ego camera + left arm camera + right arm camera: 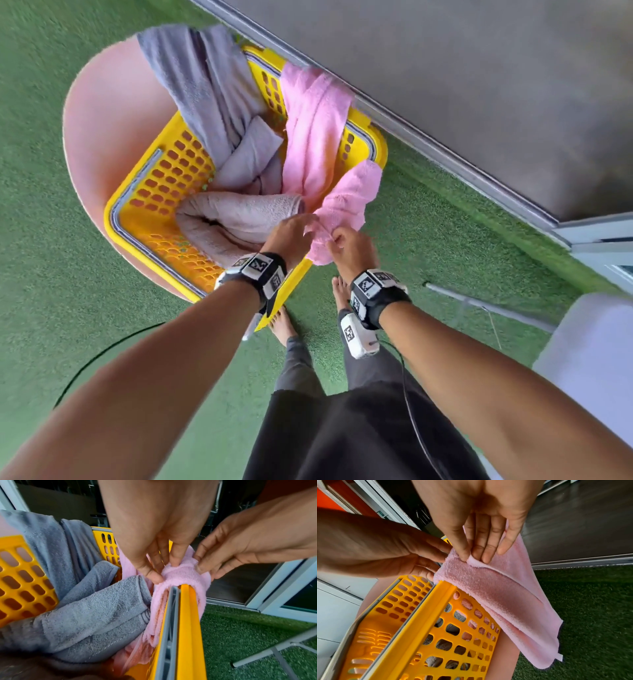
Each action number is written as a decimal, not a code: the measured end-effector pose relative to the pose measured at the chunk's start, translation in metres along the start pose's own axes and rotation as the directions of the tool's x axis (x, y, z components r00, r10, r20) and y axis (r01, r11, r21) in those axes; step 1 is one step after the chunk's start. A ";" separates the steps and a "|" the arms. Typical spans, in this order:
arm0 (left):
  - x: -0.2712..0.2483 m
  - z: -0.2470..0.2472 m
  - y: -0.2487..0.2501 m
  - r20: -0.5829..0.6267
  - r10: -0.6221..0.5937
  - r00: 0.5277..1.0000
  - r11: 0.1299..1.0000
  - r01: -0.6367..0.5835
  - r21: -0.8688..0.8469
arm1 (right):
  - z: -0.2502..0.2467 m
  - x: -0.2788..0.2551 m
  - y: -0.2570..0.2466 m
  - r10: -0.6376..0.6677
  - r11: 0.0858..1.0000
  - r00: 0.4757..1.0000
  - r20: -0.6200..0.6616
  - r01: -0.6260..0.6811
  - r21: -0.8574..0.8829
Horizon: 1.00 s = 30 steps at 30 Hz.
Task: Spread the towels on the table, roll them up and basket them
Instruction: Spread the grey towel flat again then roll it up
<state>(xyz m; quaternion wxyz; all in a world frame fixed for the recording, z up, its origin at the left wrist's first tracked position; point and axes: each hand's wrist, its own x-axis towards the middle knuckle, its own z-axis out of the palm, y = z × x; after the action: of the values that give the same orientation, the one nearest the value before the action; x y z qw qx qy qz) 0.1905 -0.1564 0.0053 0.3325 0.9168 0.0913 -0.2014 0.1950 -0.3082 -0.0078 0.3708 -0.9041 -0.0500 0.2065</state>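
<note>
A yellow perforated basket (161, 178) sits on a pink seat (102, 120). A pink towel (315, 137) lies in it and hangs out over the near right rim. My left hand (294, 233) and right hand (346, 243) both pinch that towel where it crosses the rim. In the left wrist view my left hand (164, 570) has thumb and fingers nipping a fold of the pink towel (181, 574). In the right wrist view my right hand (474, 558) pinches the edge of the pink towel (505, 601). A rolled grey towel (236, 216) lies in the basket; another grey towel (202, 82) drapes over the far rim.
The grey table (479, 85) runs along the upper right, close behind the basket, with a metal leg (486, 308) on the green turf. My bare feet (284, 322) stand beside the basket. A black cable (102, 353) curves on the floor at the left. A white object (589, 359) is at right.
</note>
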 end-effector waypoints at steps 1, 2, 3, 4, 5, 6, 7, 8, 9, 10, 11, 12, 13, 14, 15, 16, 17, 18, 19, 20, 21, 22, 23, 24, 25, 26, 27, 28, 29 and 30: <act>0.003 0.000 -0.001 -0.007 -0.008 1.000 1.000 0.008 -0.005 | -0.001 0.000 0.001 -0.013 1.000 1.000 0.017 0.013 0.004; 0.004 0.000 -0.001 -0.007 0.001 1.000 1.000 -0.001 -0.004 | -0.003 0.000 0.001 -0.032 0.999 0.999 0.033 0.031 0.024; 0.005 -0.001 -0.001 0.006 0.007 1.000 1.000 -0.008 0.017 | -0.008 -0.003 -0.002 -0.064 0.996 0.997 0.043 0.061 0.061; 0.004 -0.003 -0.001 0.022 0.018 1.000 0.999 -0.019 0.038 | -0.014 -0.005 -0.005 -0.103 0.989 0.993 0.061 0.096 0.109; 0.003 -0.004 -0.001 0.035 0.028 0.999 0.998 -0.029 0.048 | -0.019 -0.009 -0.009 -0.139 0.980 0.987 0.086 0.124 0.156; 0.001 -0.006 0.000 0.043 0.041 0.998 0.998 -0.043 0.054 | -0.028 -0.014 -0.014 -0.159 0.971 0.981 0.112 0.135 0.196; -0.001 -0.007 0.000 0.049 0.054 0.997 0.997 -0.057 0.057 | -0.036 -0.020 -0.018 -0.159 0.967 0.978 0.137 0.126 0.222; -0.004 -0.010 0.001 0.057 0.073 0.996 0.995 -0.076 0.059 | -0.047 -0.026 -0.024 -0.150 0.963 0.977 0.150 0.110 0.245; -0.007 -0.013 0.003 0.073 0.101 0.992 0.993 -0.106 0.057 | -0.059 -0.031 -0.030 -0.135 0.959 0.980 0.149 0.091 0.269; -0.008 -0.016 0.004 0.085 0.125 0.989 0.990 -0.130 0.057 | -0.072 -0.037 -0.037 -0.127 0.952 0.983 0.130 0.084 0.296; -0.010 -0.019 0.004 0.100 0.137 0.985 0.988 -0.143 0.053 | -0.086 -0.043 -0.045 -0.132 0.944 0.987 0.095 0.095 0.317; -0.013 -0.026 0.006 0.112 0.151 0.982 0.987 -0.157 0.043 | -0.099 -0.048 -0.052 -0.139 0.938 0.989 0.048 0.116 0.326; -0.015 -0.033 0.009 0.129 0.188 0.974 0.981 -0.193 0.033 | -0.110 -0.054 -0.058 -0.141 0.935 0.990 -0.005 0.135 0.328; -0.018 -0.039 0.010 0.134 0.236 0.962 0.971 -0.240 0.015 | -0.121 -0.061 -0.065 -0.138 0.931 0.989 -0.060 0.151 0.331; -0.021 -0.047 0.014 0.141 0.290 0.946 0.956 -0.292 -0.010 | -0.130 -0.067 -0.069 -0.135 0.927 0.984 -0.114 0.166 0.336; -0.025 -0.055 0.019 0.140 0.324 0.936 0.946 -0.319 -0.055 | -0.137 -0.075 -0.073 -0.133 0.923 0.976 -0.172 0.185 0.337; -0.029 -0.062 0.024 0.145 0.343 0.928 0.939 -0.331 -0.096 | -0.146 -0.083 -0.077 -0.126 0.920 0.963 -0.238 0.204 0.335; -0.033 -0.068 0.030 0.158 0.329 0.931 0.942 -0.310 -0.131 | -0.155 -0.092 -0.081 -0.119 0.914 0.942 -0.314 0.228 0.335; -0.035 -0.074 0.035 0.160 0.337 0.928 0.936 -0.312 -0.164 | -0.165 -0.100 -0.084 -0.109 0.908 0.914 -0.390 0.251 0.336; -0.036 -0.078 0.040 0.148 0.343 0.928 0.931 -0.315 -0.184 | -0.176 -0.109 -0.085 -0.088 0.903 0.883 -0.461 0.266 0.338; -0.036 -0.080 0.044 0.133 0.370 0.919 0.921 -0.344 -0.183 | -0.187 -0.120 -0.086 -0.056 0.898 0.848 -0.527 0.273 0.344; -0.039 -0.085 0.052 0.126 0.390 0.912 0.915 -0.368 -0.169 | -0.198 -0.131 -0.085 -0.024 0.893 0.813 -0.581 0.279 0.353; -0.040 -0.090 0.063 0.111 0.410 0.905 0.906 -0.391 -0.160 | -0.209 -0.140 -0.081 0.002 0.890 0.781 -0.624 0.283 0.358; -0.043 -0.096 0.077 0.088 0.425 0.901 0.898 -0.407 -0.167 | -0.218 -0.148 -0.077 0.032 0.889 0.760 -0.649 0.275 0.367; -0.046 -0.103 0.095 0.057 0.466 0.883 0.875 -0.451 -0.174 | -0.227 -0.156 -0.071 0.071 0.885 0.740 -0.669 0.263 0.385; -0.049 -0.110 0.114 0.022 0.503 0.864 0.852 -0.491 -0.183 | -0.233 -0.164 -0.066 0.111 0.878 0.724 -0.681 0.249 0.408; -0.052 -0.119 0.136 -0.025 0.558 0.829 0.813 -0.552 -0.186 | -0.240 -0.171 -0.059 0.140 0.869 0.713 -0.687 0.245 0.431; -0.056 -0.129 0.160 -0.067 0.602 0.796 0.775 -0.602 -0.192 | -0.244 -0.177 -0.051 0.168 0.857 0.709 -0.685 0.239 0.457; -0.060 -0.138 0.184 -0.099 0.650 0.754 0.730 -0.655 -0.193 | -0.247 -0.184 -0.041 0.194 0.849 0.710 -0.677 0.224 0.478; -0.065 -0.147 0.208 -0.121 0.687 0.717 0.694 -0.696 -0.183 | -0.249 -0.190 -0.031 0.219 0.849 0.713 -0.666 0.197 0.490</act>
<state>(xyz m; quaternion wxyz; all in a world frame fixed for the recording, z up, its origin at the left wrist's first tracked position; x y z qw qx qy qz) 0.2403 -0.2219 0.2550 0.4791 0.8462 -0.2314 -0.0306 0.1259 -0.4935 0.2370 0.5938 -0.7756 0.1585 -0.1438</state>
